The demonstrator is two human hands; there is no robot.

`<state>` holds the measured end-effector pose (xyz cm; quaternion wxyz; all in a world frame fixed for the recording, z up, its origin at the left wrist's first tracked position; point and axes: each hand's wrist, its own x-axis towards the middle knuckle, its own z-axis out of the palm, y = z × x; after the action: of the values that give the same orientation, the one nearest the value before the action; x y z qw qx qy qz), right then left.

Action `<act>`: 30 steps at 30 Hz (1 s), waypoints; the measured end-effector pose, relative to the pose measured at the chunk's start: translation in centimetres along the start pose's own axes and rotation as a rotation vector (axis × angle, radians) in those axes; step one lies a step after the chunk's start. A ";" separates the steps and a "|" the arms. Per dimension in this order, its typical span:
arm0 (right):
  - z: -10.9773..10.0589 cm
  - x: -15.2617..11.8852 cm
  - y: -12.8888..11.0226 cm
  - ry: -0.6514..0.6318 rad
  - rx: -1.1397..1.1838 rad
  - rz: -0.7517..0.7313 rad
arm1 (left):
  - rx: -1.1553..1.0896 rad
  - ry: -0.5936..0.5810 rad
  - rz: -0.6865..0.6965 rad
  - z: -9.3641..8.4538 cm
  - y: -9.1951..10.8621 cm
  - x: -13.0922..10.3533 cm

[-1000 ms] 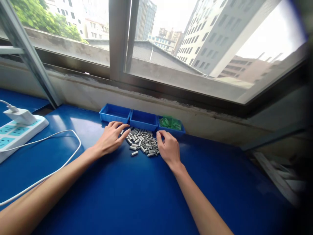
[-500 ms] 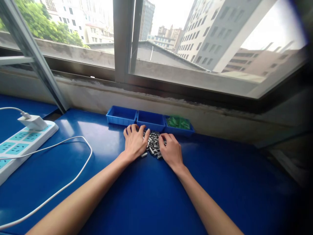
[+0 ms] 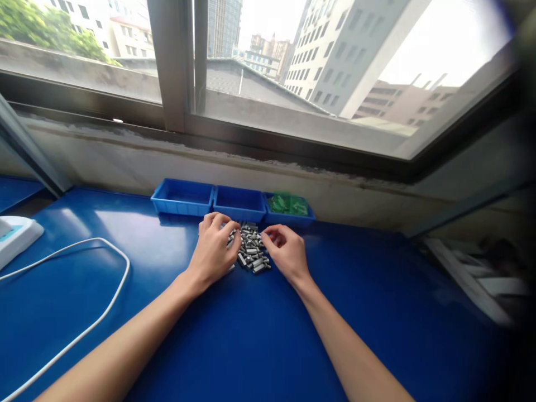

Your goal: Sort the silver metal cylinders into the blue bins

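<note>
A heap of small grey metal standoffs (image 3: pixel 253 249) lies on the blue table between my two hands. My left hand (image 3: pixel 214 245) rests at the heap's left side, its fingers bent and apart, the thumb near the pieces; I see nothing held in it. On the right side, my right hand (image 3: pixel 287 251) has its fingers curled, with thumb and forefinger tips close together at the heap's edge. Whatever may be between those tips is too small to make out. One loose piece shows just below my left hand.
Behind the heap stand a left blue bin (image 3: pixel 183 207), a middle blue bin (image 3: pixel 239 214) and a right blue bin (image 3: pixel 293 219) holding green packets (image 3: pixel 288 204). A white cable (image 3: pixel 109 304) and power strip (image 3: pixel 20 237) lie at left. Along the back runs a window (image 3: pixel 268 106).
The view has turned to the right, so everything sits further left. My left hand's fingers are more bent. The right thumb and forefinger have drawn together at the heap's edge.
</note>
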<state>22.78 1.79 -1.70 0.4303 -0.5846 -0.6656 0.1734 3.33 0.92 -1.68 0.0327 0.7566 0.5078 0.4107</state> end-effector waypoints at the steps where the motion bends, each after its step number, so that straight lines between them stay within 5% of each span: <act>1: 0.0 0.0 0.0 -0.025 -0.034 -0.045 | 0.001 -0.007 0.021 -0.1 0.0 -0.1; 16: 1.0 -0.3 -0.7 -0.132 -0.159 -0.244 | -0.039 -0.034 0.082 -1.0 -1.0 -0.7; 30: 1.5 0.0 -0.6 -0.111 -0.129 -0.205 | -0.035 -0.052 0.100 -0.4 -0.8 -0.5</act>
<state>21.21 2.05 -2.12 0.3697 -0.5293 -0.7546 0.1175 2.36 0.79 -2.06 0.0386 0.7909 0.4609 0.4007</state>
